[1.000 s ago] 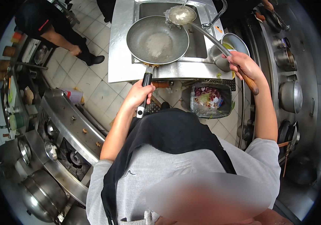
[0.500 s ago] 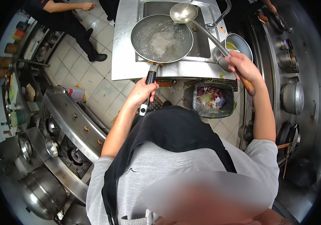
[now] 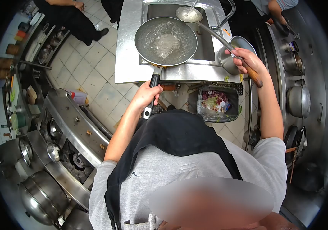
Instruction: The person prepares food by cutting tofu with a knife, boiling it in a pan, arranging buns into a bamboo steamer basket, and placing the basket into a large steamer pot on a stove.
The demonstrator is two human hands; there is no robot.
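My left hand is closed around the black handle of a frying pan. The pan is held over the steel sink, with some cloudy liquid in its bottom. In my right hand is the wooden-ended handle of a long ladle. The ladle's round bowl lies beyond the pan's far right rim, under a stream of water from the tap. Beside the sink, a metal pot stands partly behind my right hand.
Below the counter is a lined bin with food scraps. A stove lies to my left; pots stand along the right. One person stands at the upper left, and another person's arm shows at the upper right.
The ladle has shifted slightly right, and its bowl is now under the tap's stream. The liquid in the pan has settled somewhat. The person at upper left has moved; an arm has entered further at upper right.
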